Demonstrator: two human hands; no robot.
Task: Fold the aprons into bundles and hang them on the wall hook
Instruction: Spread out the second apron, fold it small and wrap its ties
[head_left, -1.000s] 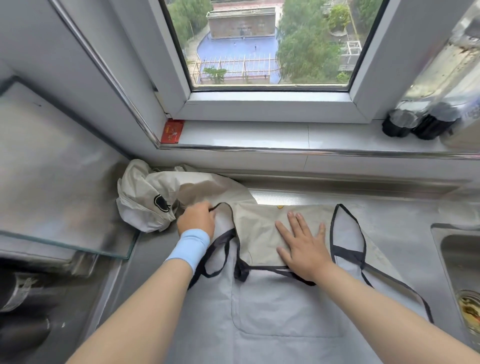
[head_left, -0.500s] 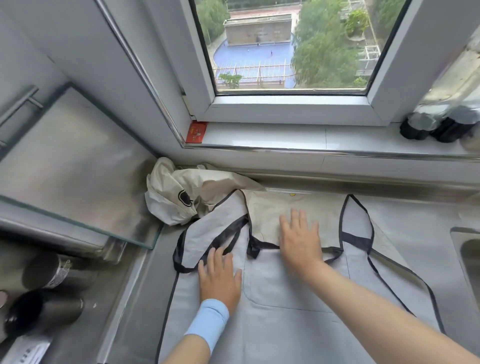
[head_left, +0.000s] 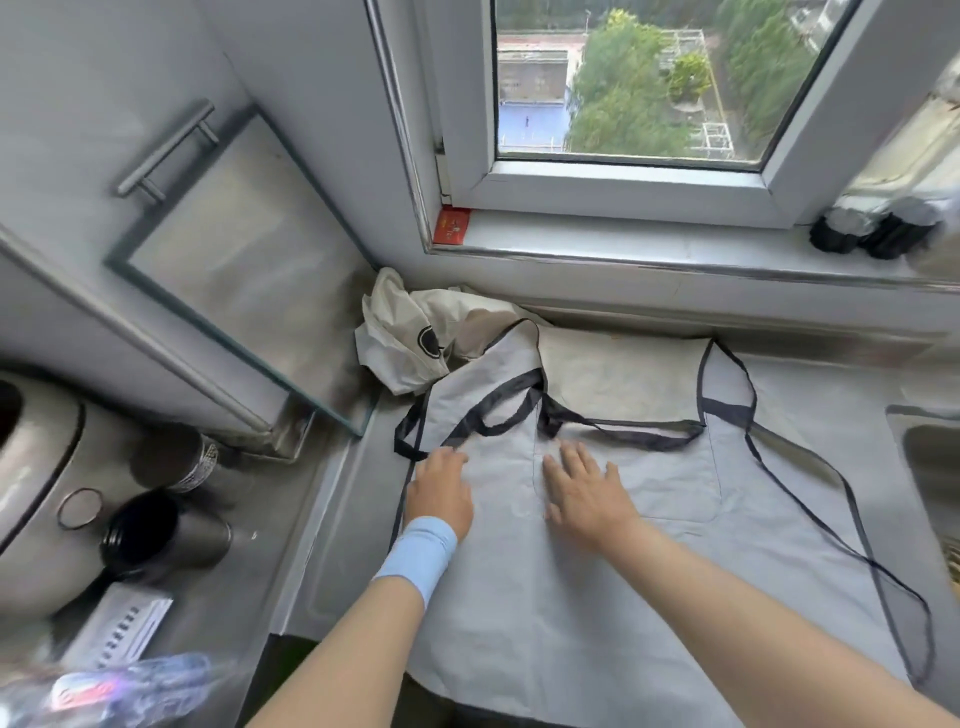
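I saw the apron (head_left: 571, 597) spread flat on the counter (head_left: 831, 379), with its long way running from the window down to me, its top and straps (head_left: 618, 434) by the window and its bottom hanging off the near edge. The left hand (head_left: 440, 493) and right hand (head_left: 587, 493) lay flat on it, fingers straight, holding nothing. I thought it best to press out the bumps, tuck the straps in, then fold one long side over neatly.

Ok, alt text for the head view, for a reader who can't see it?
The left hand and right hand rest on a grey apron spread over a steel counter under a window; a crumpled cream apron lies behind it, left.
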